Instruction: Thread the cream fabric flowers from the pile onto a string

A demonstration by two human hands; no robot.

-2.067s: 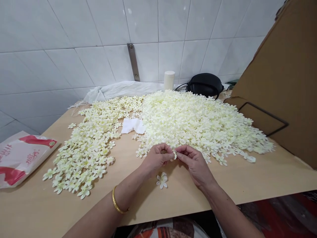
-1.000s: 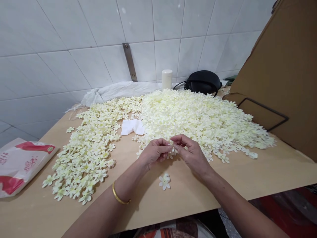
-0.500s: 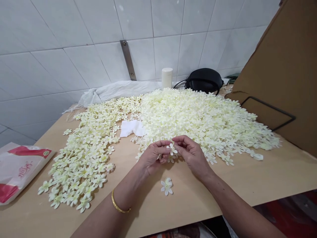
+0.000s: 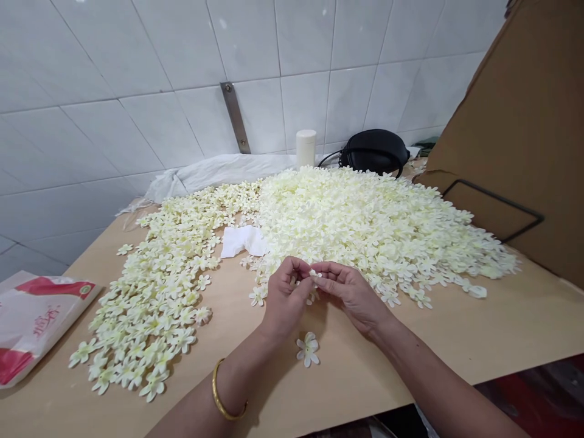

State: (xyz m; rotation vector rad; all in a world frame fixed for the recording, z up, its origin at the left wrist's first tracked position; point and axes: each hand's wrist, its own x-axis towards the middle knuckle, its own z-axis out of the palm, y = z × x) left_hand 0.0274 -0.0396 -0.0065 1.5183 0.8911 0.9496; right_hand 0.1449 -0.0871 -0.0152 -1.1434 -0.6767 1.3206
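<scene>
Both my left hand (image 4: 288,295) and my right hand (image 4: 349,294) pinch one small pale-yellow artificial flower (image 4: 314,274) between their fingertips, at the front edge of a large heap of such flowers (image 4: 347,219). Fingers cover most of the held flower. A single loose flower (image 4: 308,349) lies on the table just below my hands. To the left spreads a second, flatter pile of flowers (image 4: 150,298), some showing yellower centres.
A folded white tissue (image 4: 244,241) lies between the two piles. At the left edge is a red-and-white packet (image 4: 43,322). Behind the heap stand a white cylindrical container (image 4: 306,149) and a black bag (image 4: 375,151). A large cardboard piece (image 4: 515,134) rises on the right.
My left hand has turned, its fingers now curled upward around the flower. The flower has tipped and is more covered by my fingertips than before.
</scene>
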